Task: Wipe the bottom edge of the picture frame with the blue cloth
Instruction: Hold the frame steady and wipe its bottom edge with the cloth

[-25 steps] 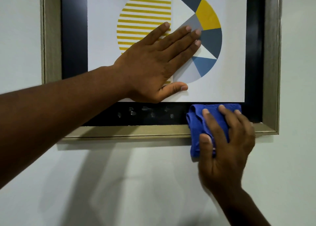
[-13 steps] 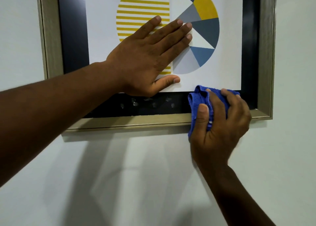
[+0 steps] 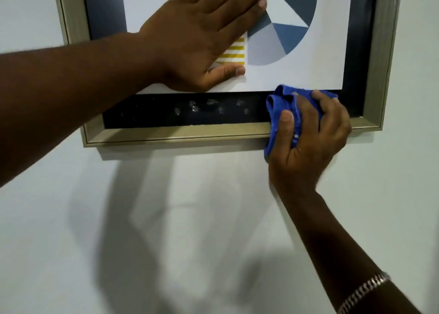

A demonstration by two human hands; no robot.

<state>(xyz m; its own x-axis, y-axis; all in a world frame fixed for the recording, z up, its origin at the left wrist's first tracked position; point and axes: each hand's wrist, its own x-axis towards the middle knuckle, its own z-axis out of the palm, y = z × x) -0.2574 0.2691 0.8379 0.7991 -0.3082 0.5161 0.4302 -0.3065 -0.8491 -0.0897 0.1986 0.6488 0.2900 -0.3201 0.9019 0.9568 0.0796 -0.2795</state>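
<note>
- The picture frame (image 3: 180,134) is hanging on a pale wall (image 3: 190,218), its champagne-coloured bottom edge running across the middle of the view.
- The left hand (image 3: 197,42) is lying flat on the glass over the printed artwork (image 3: 285,40), fingers spread wide and holding nothing.
- The right hand (image 3: 308,137) is gripping the bunched blue cloth (image 3: 278,104), thumb and fingers curled tightly around it.
- The cloth is pressing against the bottom edge near the frame's right corner, overlapping the black inner border (image 3: 154,114) and hanging just below the rail.
- Pale smudges (image 3: 209,105) are showing on the black border, left of the cloth.
- A silver chain bracelet (image 3: 363,292) is sitting on the right forearm.
</note>
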